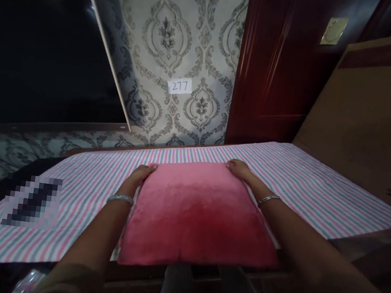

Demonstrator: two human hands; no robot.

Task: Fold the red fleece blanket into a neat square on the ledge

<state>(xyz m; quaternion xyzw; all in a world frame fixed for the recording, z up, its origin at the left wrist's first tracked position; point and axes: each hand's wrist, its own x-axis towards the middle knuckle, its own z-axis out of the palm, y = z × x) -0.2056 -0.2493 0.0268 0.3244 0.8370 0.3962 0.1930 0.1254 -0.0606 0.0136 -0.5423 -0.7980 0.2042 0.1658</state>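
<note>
A flat, roughly square pink and red fabric piece [201, 214], like a cushion cover, lies in front of me over the near edge of the striped cloth [305, 185]. My left hand [142, 173] is closed on its far left corner, thumb on top. The far right corner is pinched by my right hand [239, 169]. Pale material shows along both sides under the pink fabric. The fingers beneath the corners are hidden. What lies inside or below the piece, if anything, I cannot make out.
A large dark screen [46, 50] stands at the left. Behind the table is patterned wallpaper with a paper label [180, 86] reading 277. A cardboard box [373, 112] leans on the right beside a dark red door [271, 65]. A blurred-out item [32, 202] lies on the left.
</note>
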